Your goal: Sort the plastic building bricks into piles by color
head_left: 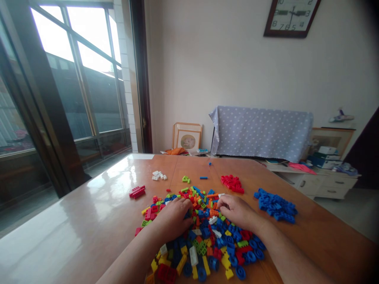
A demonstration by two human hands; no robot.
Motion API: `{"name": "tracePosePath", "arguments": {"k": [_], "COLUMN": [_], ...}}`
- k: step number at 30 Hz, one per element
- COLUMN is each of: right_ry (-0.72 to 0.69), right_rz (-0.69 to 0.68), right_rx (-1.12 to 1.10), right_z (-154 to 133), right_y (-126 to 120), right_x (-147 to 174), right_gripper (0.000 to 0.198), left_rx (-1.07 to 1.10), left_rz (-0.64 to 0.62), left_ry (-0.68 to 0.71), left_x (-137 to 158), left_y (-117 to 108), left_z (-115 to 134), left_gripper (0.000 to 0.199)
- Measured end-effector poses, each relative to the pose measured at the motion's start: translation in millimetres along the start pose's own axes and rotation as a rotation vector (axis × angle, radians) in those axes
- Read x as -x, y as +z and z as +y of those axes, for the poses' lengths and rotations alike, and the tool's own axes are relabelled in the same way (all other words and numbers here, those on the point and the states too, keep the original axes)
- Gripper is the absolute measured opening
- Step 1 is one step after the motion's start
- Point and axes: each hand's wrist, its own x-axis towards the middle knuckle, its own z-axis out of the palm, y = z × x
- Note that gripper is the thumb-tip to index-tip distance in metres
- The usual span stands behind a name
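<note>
A mixed pile of toy building bricks (204,244) in red, blue, yellow, green, orange and white spreads over the table in front of me. My left hand (176,217) rests on the pile's left part, fingers bent down and closed. Something blue shows between its thumb and fingers, but I cannot make out what it is. Over the right part is my right hand (235,209), its fingers curled in and the tips largely hidden. A white piece (221,195) shows just beyond its knuckles; whether it is held I cannot tell.
Sorted groups lie around the pile: blue bricks (275,206) at right, red bricks (232,184) behind, white bricks (159,175) and long red bricks (137,191) at left, green bricks (186,179) at the back. The wooden table (97,221) ends before a low cabinet (328,185).
</note>
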Motion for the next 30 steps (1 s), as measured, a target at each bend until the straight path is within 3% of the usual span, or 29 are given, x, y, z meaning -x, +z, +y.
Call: {"name": "tracePosePath", "arguments": {"k": [19, 24, 30], "right_ry": [-0.031, -0.006, 0.037], "right_rz": [-0.056, 0.035, 0.196], "right_rx": [-0.015, -0.007, 0.117], "right_z": [-5.1, 6.2, 25.8], "right_y": [5.0, 5.2, 8.8], "right_x": [1.2, -2.7, -10.6], "right_gripper": [0.012, 0.016, 0.031], "left_rx": [0.136, 0.14, 0.009], "left_rz": [0.017, 0.059, 0.091], "left_ry": [0.017, 0.018, -0.025], "left_x": [0.4, 0.7, 1.4], "left_y": [-7.8, -10.8, -11.0], "left_z": [4.1, 3.1, -1.2], "left_gripper": [0.015, 0.01, 0.024]}}
